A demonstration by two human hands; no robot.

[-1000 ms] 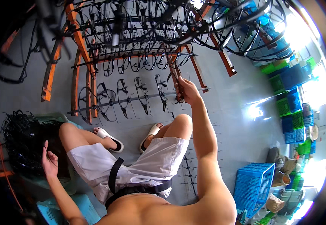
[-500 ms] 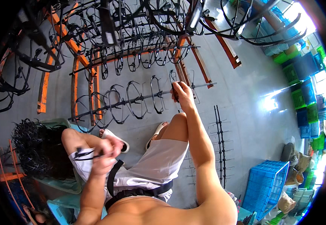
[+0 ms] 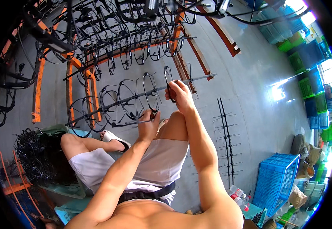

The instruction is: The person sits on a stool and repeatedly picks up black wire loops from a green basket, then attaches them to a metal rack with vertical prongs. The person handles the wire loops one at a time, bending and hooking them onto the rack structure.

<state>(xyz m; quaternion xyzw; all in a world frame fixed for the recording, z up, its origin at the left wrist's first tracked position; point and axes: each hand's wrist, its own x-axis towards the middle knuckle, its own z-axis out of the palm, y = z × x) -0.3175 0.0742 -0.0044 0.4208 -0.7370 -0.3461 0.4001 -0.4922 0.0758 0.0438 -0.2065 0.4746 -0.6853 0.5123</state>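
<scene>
A long grey rod point(image 3: 132, 98) with thin wire hooks crosses in front of my knees, and several black curved plastic loops point(image 3: 145, 89) hang along it. My right hand point(image 3: 180, 96) pinches the lower part of the rightmost black loop point(image 3: 167, 76), close to the rod. Lower and to the left, my left hand point(image 3: 147, 124) is closed on a thin black curved strip point(image 3: 129, 123) that sticks out leftward under the hanging loops. The ends of this strip are partly hidden by my fingers.
Orange racks point(image 3: 68, 59) full of hanging black loops stand ahead. A crate point(image 3: 67, 189) by my left leg holds a heap of black strips point(image 3: 32, 154). A hooked rod point(image 3: 226, 145) lies on the floor at right, near a blue basket point(image 3: 274, 183); stacked crates line the right side.
My left hand has moved forward and right from above my lap to below the rod, carrying a black strip. My right hand stays at the rightmost loop. The view has shifted slightly.
</scene>
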